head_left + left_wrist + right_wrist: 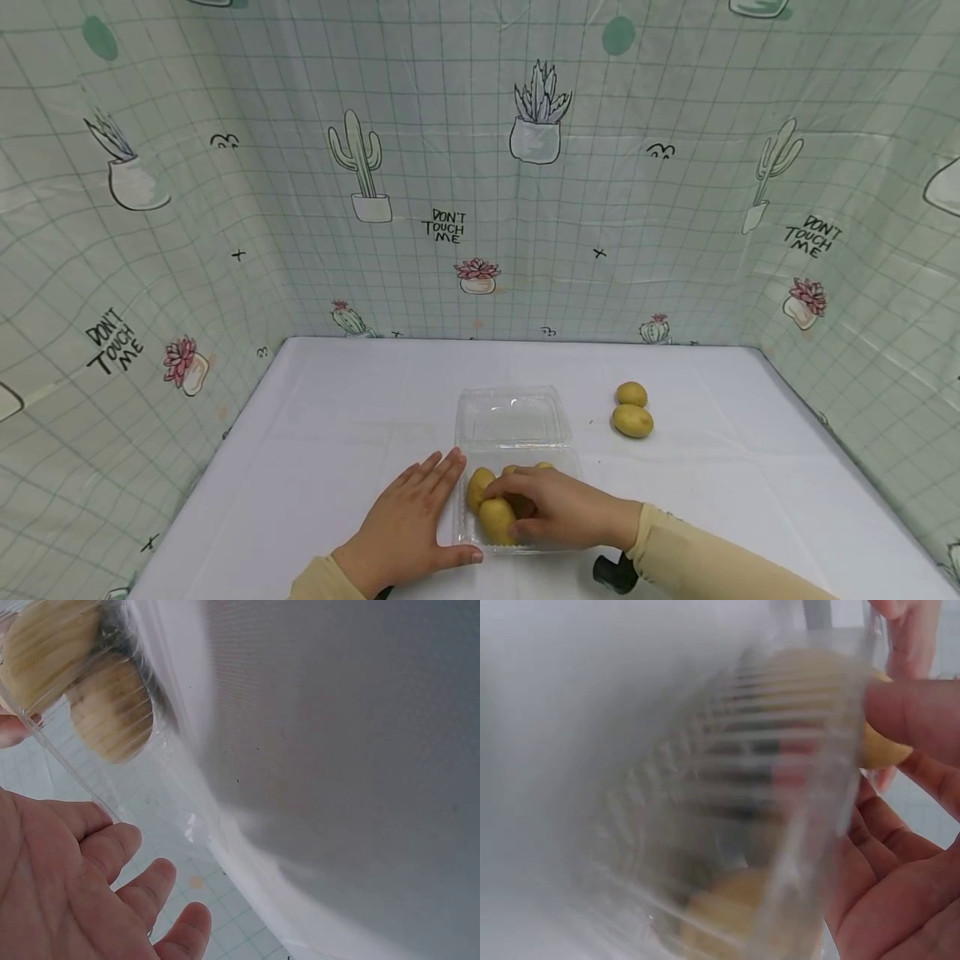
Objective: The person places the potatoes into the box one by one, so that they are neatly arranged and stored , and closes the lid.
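A clear plastic clamshell container [516,417] lies with its lid folded back in the head view, and several yellow potatoes sit in its base. My right hand [566,504] reaches into the base and grips a potato [497,522] at the near left corner, thumb on one side and fingers on the other. Another potato [480,486] lies just behind it. My left hand [416,521] has its fingers extended along the container's left side, the fingertips right at the edge. Through the ribbed wall, potatoes [112,709] show in the left wrist view.
Two more potatoes, one farther back [632,393] and one nearer [633,421], lie close together on the white tabletop [360,408], right of the container. A black object [615,573] shows under my right wrist. Patterned cloth [420,167] hangs behind and at both sides.
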Available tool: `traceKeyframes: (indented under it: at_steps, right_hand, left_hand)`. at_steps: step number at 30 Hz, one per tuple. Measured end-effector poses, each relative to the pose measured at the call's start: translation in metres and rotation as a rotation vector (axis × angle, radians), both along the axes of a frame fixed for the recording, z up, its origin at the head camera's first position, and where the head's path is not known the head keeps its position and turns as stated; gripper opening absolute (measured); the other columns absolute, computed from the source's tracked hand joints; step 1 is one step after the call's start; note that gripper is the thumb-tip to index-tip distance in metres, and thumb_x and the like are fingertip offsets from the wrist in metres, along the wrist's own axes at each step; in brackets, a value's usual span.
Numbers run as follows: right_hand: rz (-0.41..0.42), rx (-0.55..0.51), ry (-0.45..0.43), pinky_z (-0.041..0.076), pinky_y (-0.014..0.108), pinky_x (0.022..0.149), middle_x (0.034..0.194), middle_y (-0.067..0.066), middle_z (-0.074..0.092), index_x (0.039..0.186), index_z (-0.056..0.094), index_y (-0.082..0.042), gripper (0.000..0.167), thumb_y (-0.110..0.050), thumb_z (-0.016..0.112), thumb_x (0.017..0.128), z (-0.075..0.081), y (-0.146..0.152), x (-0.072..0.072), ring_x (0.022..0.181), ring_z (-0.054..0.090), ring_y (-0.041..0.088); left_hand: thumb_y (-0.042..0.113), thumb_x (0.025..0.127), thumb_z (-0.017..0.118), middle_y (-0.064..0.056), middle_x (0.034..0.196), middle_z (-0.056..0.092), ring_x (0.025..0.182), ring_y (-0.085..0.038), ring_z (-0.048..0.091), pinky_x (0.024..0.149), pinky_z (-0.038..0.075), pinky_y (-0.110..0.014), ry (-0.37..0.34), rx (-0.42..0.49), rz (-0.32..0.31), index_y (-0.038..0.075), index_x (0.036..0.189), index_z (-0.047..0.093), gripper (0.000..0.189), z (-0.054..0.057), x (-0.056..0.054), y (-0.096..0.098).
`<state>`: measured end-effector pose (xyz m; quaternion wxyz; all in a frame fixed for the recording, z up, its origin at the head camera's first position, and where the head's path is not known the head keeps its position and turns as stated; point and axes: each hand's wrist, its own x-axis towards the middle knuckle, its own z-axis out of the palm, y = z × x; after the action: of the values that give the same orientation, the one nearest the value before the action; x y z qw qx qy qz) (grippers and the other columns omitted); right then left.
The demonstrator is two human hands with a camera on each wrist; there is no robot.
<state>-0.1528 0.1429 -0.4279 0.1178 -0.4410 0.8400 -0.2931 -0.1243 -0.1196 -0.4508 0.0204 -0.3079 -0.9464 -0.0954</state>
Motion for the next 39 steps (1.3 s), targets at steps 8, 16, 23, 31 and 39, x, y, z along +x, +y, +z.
traceKeyframes:
  at_steps: [8,16,23,31,39]
  right_hand:
    - [-0.025,0.083,0.04,0.046,0.025,0.083,0.115,-0.018,0.06,0.138,0.059,-0.021,0.045,-0.024,0.07,0.095,-0.001,-0.0029,0.0039,0.09,0.054,0.002]
    - [-0.01,0.108,0.053,0.048,0.027,0.086,0.127,-0.015,0.061,0.143,0.055,-0.022,0.05,-0.026,0.07,0.095,-0.0032,-0.0058,0.005,0.096,0.054,0.0]
    - [0.002,0.097,0.038,0.051,0.025,0.087,0.131,-0.012,0.06,0.143,0.055,-0.019,0.05,-0.024,0.069,0.096,-0.0029,-0.0071,0.006,0.1,0.055,-0.001]
    - [0.003,0.106,0.048,0.051,0.024,0.087,0.132,-0.011,0.059,0.143,0.054,-0.018,0.049,-0.023,0.068,0.097,-0.0053,-0.0071,0.0051,0.1,0.055,-0.001]
    - [0.009,0.1,0.049,0.051,0.025,0.088,0.133,-0.01,0.059,0.144,0.054,-0.017,0.048,-0.023,0.067,0.097,-0.006,-0.0068,0.0061,0.102,0.055,-0.001]
  left_hand:
    - [0.084,0.081,0.048,-0.007,0.161,0.029,0.146,-0.028,0.03,0.114,0.031,-0.048,0.024,0.003,-0.007,0.005,0.155,0.034,0.109,-0.0033,-0.0004,0.0003]
    - [0.083,0.081,0.049,-0.007,0.161,0.03,0.145,-0.028,0.03,0.113,0.031,-0.049,0.032,0.016,-0.01,0.005,0.155,0.035,0.108,-0.003,-0.0008,0.0002]
    - [0.083,0.081,0.05,-0.007,0.161,0.03,0.145,-0.028,0.031,0.113,0.031,-0.048,0.035,0.02,-0.011,0.005,0.155,0.035,0.108,-0.003,-0.0002,0.0003]
    - [0.083,0.081,0.05,-0.007,0.161,0.03,0.145,-0.028,0.031,0.113,0.032,-0.048,0.037,0.009,-0.007,0.005,0.155,0.035,0.108,-0.0023,-0.0003,0.0002]
    - [0.083,0.081,0.049,-0.008,0.161,0.031,0.145,-0.029,0.032,0.113,0.032,-0.048,0.04,0.003,-0.01,0.005,0.154,0.036,0.108,-0.002,0.0,0.0]
